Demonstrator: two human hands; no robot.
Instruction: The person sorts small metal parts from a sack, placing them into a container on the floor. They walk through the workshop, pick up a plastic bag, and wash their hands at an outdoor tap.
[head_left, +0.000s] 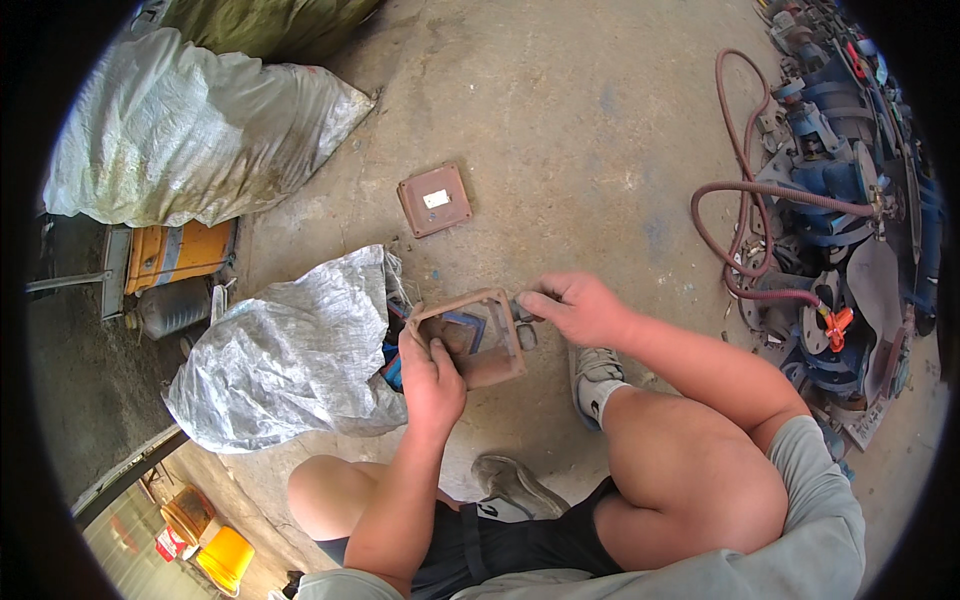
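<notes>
The box (497, 368) looks matt metal, the silvery sack (290, 350) glossy plastic, the floor (560, 130) rough concrete.

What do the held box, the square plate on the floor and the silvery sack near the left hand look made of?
Box: metal or hard plastic; stiff walls, dull worn brown.
Square plate: also uncertain; rigid, straight edges, matte reddish-brown.
Silvery sack: probably woven plastic, faintly shiny, given its sharp creases.

Bright, diffuse | soft shadows | edges bowed | black vignetted corners
</notes>
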